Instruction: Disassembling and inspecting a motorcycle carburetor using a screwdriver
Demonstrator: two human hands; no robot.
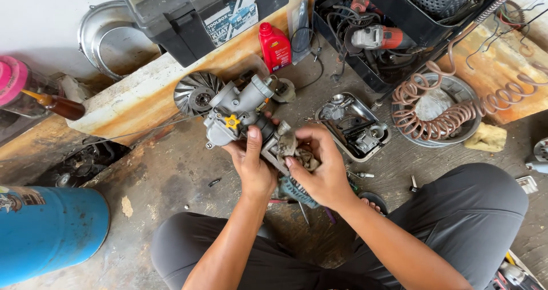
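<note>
My left hand (253, 161) grips a grey metal carburetor (237, 110) with a yellow knob, held up over the floor at centre frame. Its thumb lies along the carburetor's body. My right hand (319, 164) presses a dirty crumpled rag (298, 153) against the carburetor's right side, fingers curled around the cloth. The two hands touch each other around the part. My knees, in dark trousers, frame the bottom of the view.
A metal tray (383, 139) of small parts lies right of the hands. Behind it are a coiled copper-coloured hose (451, 116) on a round pan, a black crate of tools (377, 39), a red bottle (274, 46), a finned fan wheel (197, 92), a black toolbox (194, 13). A blue cylinder (48, 230) lies lower left.
</note>
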